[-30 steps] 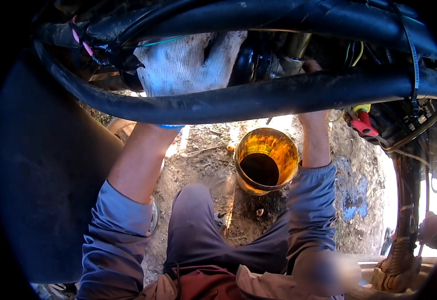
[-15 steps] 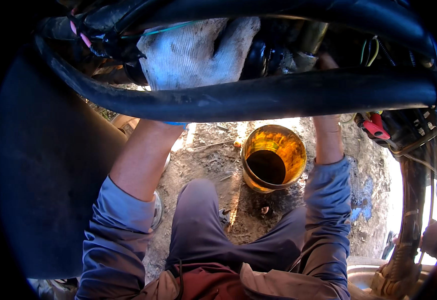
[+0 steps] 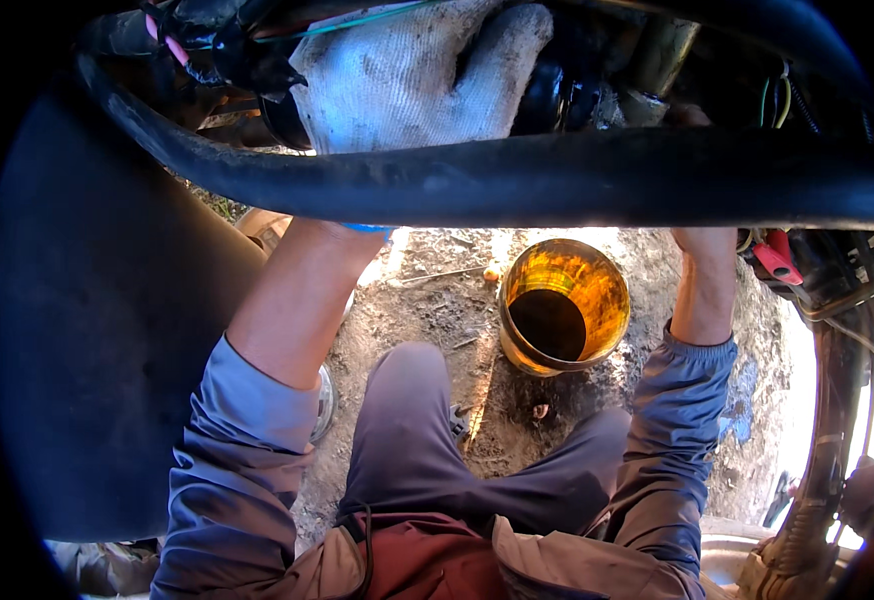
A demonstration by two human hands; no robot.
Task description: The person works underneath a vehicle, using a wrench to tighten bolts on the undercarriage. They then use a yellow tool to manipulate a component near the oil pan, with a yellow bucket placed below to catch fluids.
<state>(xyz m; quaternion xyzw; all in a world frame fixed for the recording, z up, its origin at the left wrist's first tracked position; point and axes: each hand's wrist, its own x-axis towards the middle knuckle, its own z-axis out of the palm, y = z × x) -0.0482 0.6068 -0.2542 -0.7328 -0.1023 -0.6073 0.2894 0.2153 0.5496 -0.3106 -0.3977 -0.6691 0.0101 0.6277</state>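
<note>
My left hand [image 3: 397,85], in a white knitted glove with dark smudges, reaches up behind a thick black hose [image 3: 517,185]. Its fingers and thumb are wrapped round a dark, shiny cylindrical part [image 3: 557,95], whose left end also shows beyond the glove. My bare right hand [image 3: 690,115] is up beside a metal tube [image 3: 662,60]. The hose covers most of that hand, so its fingers and anything in them are hidden. Only a small bit shows above the hose and the wrist below it.
A yellowish bucket [image 3: 612,290] with dark liquid stands on the dirt ground [image 3: 427,290] below my hands. A big dark rounded surface [image 3: 107,340] fills the left. Wires and a red connector [image 3: 777,258] hang at the right, above a dark upright post [image 3: 825,430].
The whole view has shifted a little, and the hose sits higher in it. My right forearm has moved to the right, away from the bucket. The gloved left hand stays on the cylindrical part.
</note>
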